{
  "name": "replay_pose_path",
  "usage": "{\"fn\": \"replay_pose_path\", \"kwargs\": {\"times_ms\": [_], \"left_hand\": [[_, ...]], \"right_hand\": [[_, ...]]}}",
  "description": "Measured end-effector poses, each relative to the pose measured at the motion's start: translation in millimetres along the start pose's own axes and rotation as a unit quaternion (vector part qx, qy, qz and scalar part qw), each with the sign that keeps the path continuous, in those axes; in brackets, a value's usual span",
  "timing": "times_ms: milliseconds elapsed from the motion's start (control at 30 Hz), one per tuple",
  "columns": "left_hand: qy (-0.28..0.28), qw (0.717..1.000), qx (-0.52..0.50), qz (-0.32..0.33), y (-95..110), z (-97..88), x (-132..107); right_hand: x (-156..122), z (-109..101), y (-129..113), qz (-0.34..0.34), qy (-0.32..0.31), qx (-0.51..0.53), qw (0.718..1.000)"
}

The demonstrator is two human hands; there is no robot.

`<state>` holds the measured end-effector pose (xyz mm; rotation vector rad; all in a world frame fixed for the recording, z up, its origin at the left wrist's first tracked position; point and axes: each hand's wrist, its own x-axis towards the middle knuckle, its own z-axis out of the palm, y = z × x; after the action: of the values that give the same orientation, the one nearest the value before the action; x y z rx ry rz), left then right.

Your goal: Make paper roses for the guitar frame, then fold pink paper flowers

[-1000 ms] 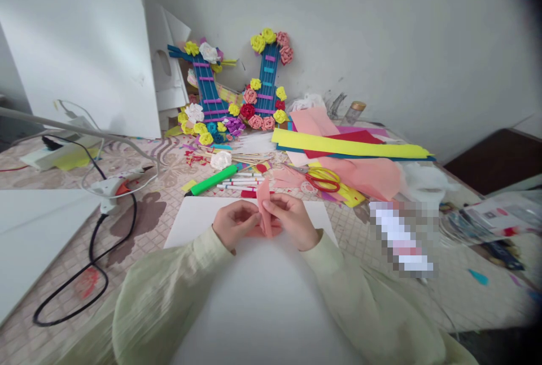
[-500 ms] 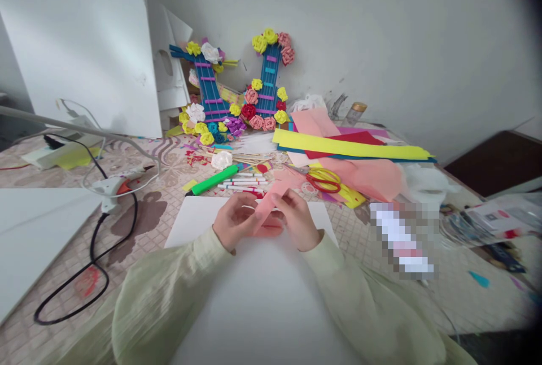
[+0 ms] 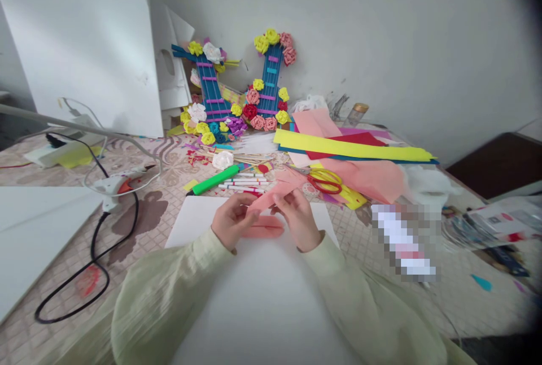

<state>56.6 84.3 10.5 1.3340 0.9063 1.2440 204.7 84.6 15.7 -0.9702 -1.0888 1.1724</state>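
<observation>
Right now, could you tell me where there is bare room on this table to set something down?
The white sheet is bare below both hands. The patterned tabletop between the glue gun and that sheet is open, barring the black cable. It is crowded beyond the hands: markers, scissors and coloured paper sheets.

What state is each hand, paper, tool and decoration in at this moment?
left hand: gripping the pink paper strip
right hand: gripping the same strip
pink paper strip: held up, tilted right
scissors: lying on the table
glue gun: lying down, cord attached
green marker: lying flat
flower ladders: leaning against the wall
</observation>
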Motion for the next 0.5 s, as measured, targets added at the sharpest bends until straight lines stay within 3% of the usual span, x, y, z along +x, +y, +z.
{"fn": "replay_pose_path", "kwargs": {"times_ms": [233,500], "left_hand": [[0.009,1.000,0.007,0.012,0.2,-1.0,1.9],[0.020,0.999,0.024,0.013,-2.6,-2.0,2.2]], "right_hand": [[7.1,-7.3,-9.9,-0.080,0.017,-0.066,0.994],[9.8,-12.6,-10.0,-0.084,0.012,-0.117,0.989]]}}
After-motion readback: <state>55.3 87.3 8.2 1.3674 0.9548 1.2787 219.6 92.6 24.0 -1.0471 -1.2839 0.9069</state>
